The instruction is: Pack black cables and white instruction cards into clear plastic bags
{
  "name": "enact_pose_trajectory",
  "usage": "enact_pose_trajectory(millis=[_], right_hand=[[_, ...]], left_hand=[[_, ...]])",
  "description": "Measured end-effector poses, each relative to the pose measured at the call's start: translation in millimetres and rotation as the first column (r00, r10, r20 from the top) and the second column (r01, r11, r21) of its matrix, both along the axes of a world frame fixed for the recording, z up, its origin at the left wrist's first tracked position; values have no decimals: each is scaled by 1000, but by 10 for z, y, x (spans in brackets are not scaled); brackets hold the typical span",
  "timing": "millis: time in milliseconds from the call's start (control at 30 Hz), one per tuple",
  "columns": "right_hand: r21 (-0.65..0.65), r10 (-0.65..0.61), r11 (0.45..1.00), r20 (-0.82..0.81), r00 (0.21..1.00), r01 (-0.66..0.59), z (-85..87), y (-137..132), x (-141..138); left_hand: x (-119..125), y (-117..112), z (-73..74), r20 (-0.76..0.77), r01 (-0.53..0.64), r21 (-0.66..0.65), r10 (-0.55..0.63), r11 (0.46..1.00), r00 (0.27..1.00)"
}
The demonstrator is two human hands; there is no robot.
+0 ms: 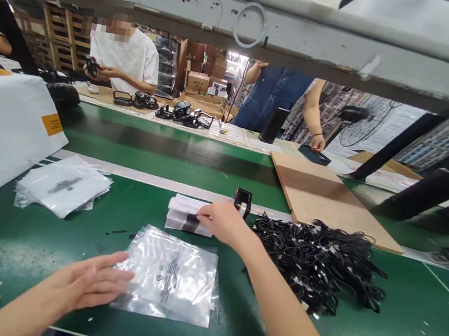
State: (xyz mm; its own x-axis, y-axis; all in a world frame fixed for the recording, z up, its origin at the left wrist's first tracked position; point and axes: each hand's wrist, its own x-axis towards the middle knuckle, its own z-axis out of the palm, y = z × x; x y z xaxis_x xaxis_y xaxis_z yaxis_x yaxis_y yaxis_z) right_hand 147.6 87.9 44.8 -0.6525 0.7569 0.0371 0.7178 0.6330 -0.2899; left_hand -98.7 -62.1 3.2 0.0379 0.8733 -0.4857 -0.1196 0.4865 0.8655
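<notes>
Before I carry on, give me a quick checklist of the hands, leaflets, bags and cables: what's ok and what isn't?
1. Right hand at the folded leaflets: ok, fingers at the right part of the stack.
2. Just one leaflet pinched: cannot tell, the fingers hide the grip.
3. Left hand open beside the printed clear plastic bags: ok, fingertips at their left edge.
4. Top bag held open: not ok, it lies flat on the green work surface.
5. Black cables apart from the bags: ok, heaped to their right.
6. Cables separated from one another: not ok, they lie jumbled together.
</notes>
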Motion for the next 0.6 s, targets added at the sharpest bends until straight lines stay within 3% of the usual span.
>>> enact_pose_trajectory(millis=[100, 133, 200, 233, 300, 367, 433, 500, 600], right_hand=[[52, 123, 992, -127, 984, -117, -94, -408, 40], [69, 95, 994, -228, 969, -82, -148, -543, 81], [-29, -164, 985, -460, 872, 170, -256, -758, 213], [-171, -323, 946, -537, 779, 275, -302, -833, 301], [-519, -554, 814, -560, 616, 261, -372, -930, 495], [-731, -653, 676, -538, 534, 91, -421, -994, 682], [-794, -726, 607, -538, 429, 32, -471, -1069, 836], [-815, -795, 573, -527, 300, 86, -544, -1166, 948], [-833, -850, 522, -492, 187, 185, -694, -1321, 1044]], left_hand=[[399, 272, 0, 205, -29, -61, 41, 998, 978], [520, 325, -1, 227, -13, -44, 23, 999, 974], [720, 373, -5, 225, 61, 6, -61, 998, 972], [800, 376, -9, 212, 118, 29, -122, 993, 970], [932, 362, -28, 172, 221, 51, -226, 974, 959], [1035, 349, -77, 63, 258, 86, -263, 962, 963], [1102, 354, -153, -136, 254, 161, -234, 954, 963], [1128, 379, -237, -373, 292, 234, -192, 927, 908], [1113, 432, -326, -656, 394, 251, -144, 884, 741]])
